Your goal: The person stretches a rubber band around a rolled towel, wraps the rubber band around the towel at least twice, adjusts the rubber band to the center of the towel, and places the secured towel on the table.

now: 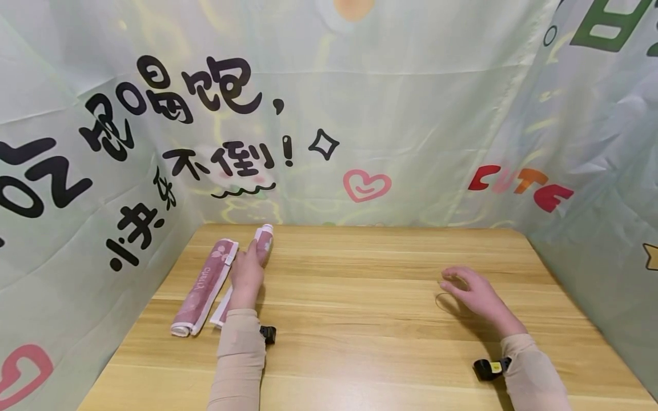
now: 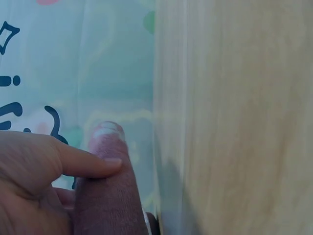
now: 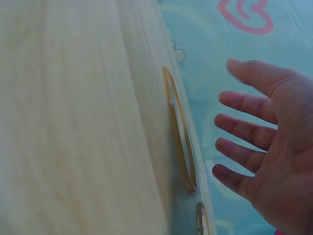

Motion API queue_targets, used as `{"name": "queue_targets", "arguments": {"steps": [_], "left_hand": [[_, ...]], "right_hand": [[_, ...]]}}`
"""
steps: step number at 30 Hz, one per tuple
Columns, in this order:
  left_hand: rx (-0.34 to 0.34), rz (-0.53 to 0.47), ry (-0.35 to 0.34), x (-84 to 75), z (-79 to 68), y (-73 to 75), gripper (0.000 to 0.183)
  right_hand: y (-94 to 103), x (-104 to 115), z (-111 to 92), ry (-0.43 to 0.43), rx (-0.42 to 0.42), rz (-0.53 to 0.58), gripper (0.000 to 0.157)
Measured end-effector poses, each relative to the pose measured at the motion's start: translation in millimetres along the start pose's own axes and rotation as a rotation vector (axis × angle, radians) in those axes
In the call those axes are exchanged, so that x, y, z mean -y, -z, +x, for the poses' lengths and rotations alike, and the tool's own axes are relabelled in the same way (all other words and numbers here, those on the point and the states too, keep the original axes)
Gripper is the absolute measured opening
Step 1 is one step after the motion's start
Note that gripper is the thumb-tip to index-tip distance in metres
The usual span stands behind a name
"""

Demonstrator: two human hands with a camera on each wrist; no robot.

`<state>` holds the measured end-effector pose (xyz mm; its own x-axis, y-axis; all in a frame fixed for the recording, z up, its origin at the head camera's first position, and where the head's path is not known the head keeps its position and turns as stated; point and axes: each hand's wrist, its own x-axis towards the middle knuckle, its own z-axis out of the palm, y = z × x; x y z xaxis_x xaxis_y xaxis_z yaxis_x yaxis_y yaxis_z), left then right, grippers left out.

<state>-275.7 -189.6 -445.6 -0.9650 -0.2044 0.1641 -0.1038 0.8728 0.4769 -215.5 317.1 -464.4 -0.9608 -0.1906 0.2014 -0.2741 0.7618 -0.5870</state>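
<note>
My left hand grips a rolled pink towel with white edges. In the left wrist view the thumb lies across the roll, with the other fingers partly hidden behind it. To its left, a second rolled pink towel with pale flowers and lettering lies on the table. Over on the right, my right hand hovers above the table with fingers spread and relaxed, holding nothing. Beside it lies a thin tan loop that looks like a rubber band, and part of another loop shows below.
The wooden table runs back to a printed fabric curtain, which also hangs along the left and right sides. A small black camera sits on my left wrist, and another on my right.
</note>
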Motion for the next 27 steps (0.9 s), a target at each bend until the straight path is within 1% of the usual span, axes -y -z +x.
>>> {"name": "queue_targets", "arguments": {"steps": [4,11,14,16,20,24,27], "left_hand": [[-0.042,-0.011,-0.046,-6.1,0.5,0.7,0.074],[-0.075,-0.035,-0.094,-19.3,0.7,1.7,0.076],[-0.103,-0.035,-0.121,-25.0,0.1,1.8,0.078],[-0.124,-0.041,-0.138,-28.6,-0.8,1.8,0.079],[-0.144,-0.063,-0.170,-34.1,-2.8,1.9,0.081],[-0.145,-0.084,-0.190,-37.3,-3.4,0.9,0.080],[-0.146,-0.094,-0.201,-38.7,-4.2,0.0,0.079]], "right_hand": [[-1.4,-3,0,0.005,0.007,-0.021,0.038],[-4.2,-13,-1,0.017,-0.001,-0.051,0.025],[-3.0,-16,-2,0.011,0.002,-0.047,0.024],[-1.2,-18,-4,0.001,0.007,-0.040,0.025],[4.1,-24,-9,-0.034,0.035,0.000,0.027],[7.5,-32,-12,-0.053,0.054,0.051,0.028],[7.8,-37,-14,-0.056,0.051,0.058,0.025]]}}
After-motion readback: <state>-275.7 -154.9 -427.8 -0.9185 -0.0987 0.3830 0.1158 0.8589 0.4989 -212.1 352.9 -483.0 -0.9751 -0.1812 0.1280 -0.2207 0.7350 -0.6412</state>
